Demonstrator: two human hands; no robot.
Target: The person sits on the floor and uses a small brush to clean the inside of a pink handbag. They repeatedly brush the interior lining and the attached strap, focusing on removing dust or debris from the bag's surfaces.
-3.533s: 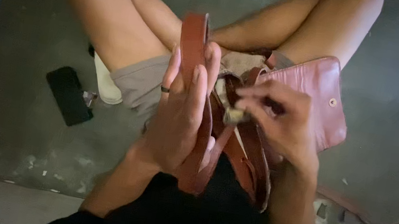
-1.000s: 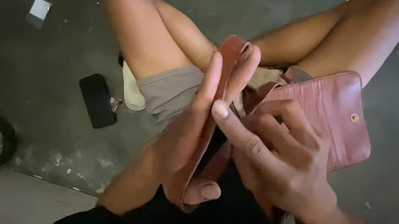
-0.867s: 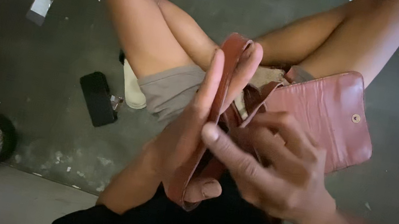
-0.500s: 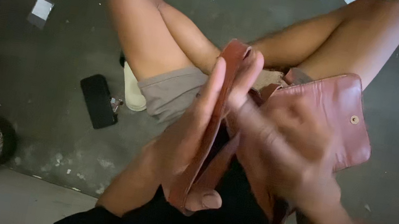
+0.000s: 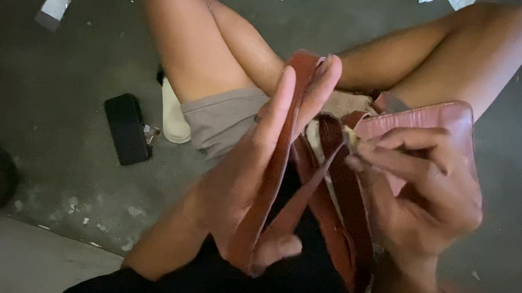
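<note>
Since the blurred frame, your right hand (image 5: 429, 196) has steadied, fingertips pinching the inner edge of one reddish-brown leather bag (image 5: 419, 127) over your lap. Your left hand (image 5: 256, 174) grips one strap (image 5: 275, 170) upright. Bag contents: not discernible. One black phone (image 5: 127, 128) on floor

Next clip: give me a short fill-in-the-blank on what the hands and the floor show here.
1. The left hand grips a reddish-brown leather ____.
2. The right hand rests against a leather pouch coloured ____.
3. The black phone lies on the ____.

Missing words: strap; reddish-brown; floor
</note>
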